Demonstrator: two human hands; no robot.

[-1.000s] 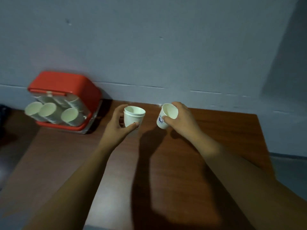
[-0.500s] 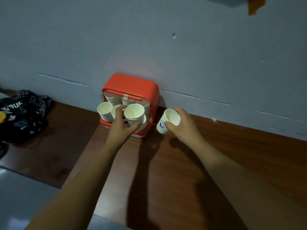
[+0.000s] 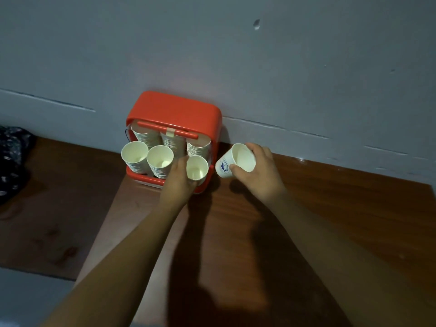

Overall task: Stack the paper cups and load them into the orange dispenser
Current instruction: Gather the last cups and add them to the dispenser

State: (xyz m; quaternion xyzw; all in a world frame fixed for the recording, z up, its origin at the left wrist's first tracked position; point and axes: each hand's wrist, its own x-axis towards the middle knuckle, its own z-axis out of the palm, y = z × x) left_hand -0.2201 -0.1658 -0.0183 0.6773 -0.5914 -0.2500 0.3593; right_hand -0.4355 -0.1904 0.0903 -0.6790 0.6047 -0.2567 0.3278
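Note:
The orange dispenser [image 3: 174,109] stands on the wooden table against the grey wall. Three stacks of white paper cups poke out of its front, mouths toward me. My left hand [image 3: 177,182] grips the front cup [image 3: 197,170] of the right-hand stack, right at the dispenser's front. Just to the right of the dispenser, my right hand [image 3: 258,173] holds a single white paper cup [image 3: 236,160] with a blue logo, tilted with its mouth toward me, above the table.
The brown wooden table [image 3: 306,220] runs along the wall. A dark patterned bag [image 3: 11,161] lies at the far left edge. A grey floor strip [image 3: 28,298] shows at the lower left.
My left hand carried its nested cups left and forward up to the dispenser's right-hand stack. My right hand followed with its single cup. The view swung so the dispenser sits centre.

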